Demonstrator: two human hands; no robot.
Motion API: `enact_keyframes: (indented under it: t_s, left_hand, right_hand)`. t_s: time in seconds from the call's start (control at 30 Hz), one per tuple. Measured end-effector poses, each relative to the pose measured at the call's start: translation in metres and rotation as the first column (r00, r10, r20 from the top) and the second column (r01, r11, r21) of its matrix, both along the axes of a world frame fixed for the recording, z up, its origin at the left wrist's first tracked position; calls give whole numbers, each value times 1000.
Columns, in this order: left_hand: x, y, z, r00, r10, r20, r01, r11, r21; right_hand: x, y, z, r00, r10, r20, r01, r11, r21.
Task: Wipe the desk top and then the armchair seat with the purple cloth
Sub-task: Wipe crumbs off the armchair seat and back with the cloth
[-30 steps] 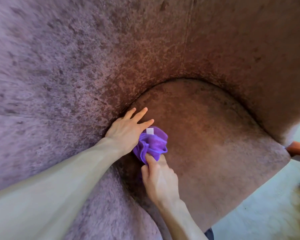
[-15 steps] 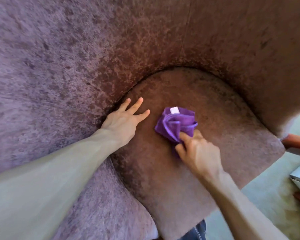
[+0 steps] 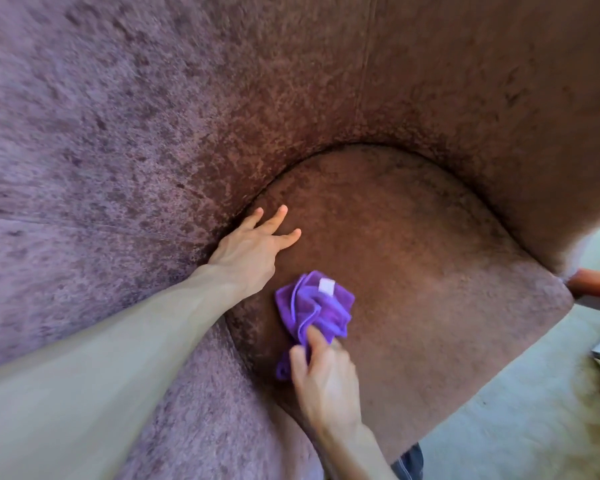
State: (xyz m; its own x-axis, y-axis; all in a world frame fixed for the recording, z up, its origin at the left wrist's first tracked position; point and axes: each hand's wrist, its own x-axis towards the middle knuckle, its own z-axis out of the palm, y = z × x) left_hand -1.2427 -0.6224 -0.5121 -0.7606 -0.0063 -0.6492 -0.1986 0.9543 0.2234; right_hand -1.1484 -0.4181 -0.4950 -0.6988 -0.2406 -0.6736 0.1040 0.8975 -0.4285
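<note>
Gripping the purple cloth [image 3: 314, 306] with the right hand [image 3: 323, 382], thumb and forefinger curled round its near, bunched end; cannot tell about the other fingers, hidden beneath the hand. Holding it down on the armchair seat [image 3: 423, 271], crumpled into loose folds just ahead of that hand, with a small white tag [image 3: 326, 285] turned up on the far edge.

Pressing flat on the same seat with the left hand [image 3: 253, 251], fingers straight and spread apart, just beyond and to the left of the cloth, near it but not touching. Reaching with those fingertips almost to the curved seam between seat and armchair back [image 3: 291, 98]. Resting the left forearm across the mauve padded side [image 3: 205, 393] to the left of the right hand.

Well to the right of both hands, past the seat's corner: an orange-brown wooden bar [image 3: 596, 282] and pale floor [image 3: 499, 427]. Below the right wrist, at the seat's front edge: a scrap of blue denim [image 3: 409, 460].
</note>
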Motion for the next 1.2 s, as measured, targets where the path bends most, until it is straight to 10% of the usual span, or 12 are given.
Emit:
enact_keyframes:
  t_s: [0.27,0.67,1.07,1.2]
  left_hand:
    - [-2,-2,2,1000,16,15,-16,999,29]
    - [5,2,25,997,4,78,-8,999,49]
    - [15,6,27,993,-79,85,83,996,-39]
    - [17,7,22,995,-61,85,64,997,-36]
  right_hand:
    - [9,-22,3,865,499,42,-488,859,-156]
    - [32,24,14,787,527,320,-557,830,2]
    - [-57,44,12,677,732,-79,-716,680,156]
    - [-103,79,9,822,552,-138,-488,809,327]
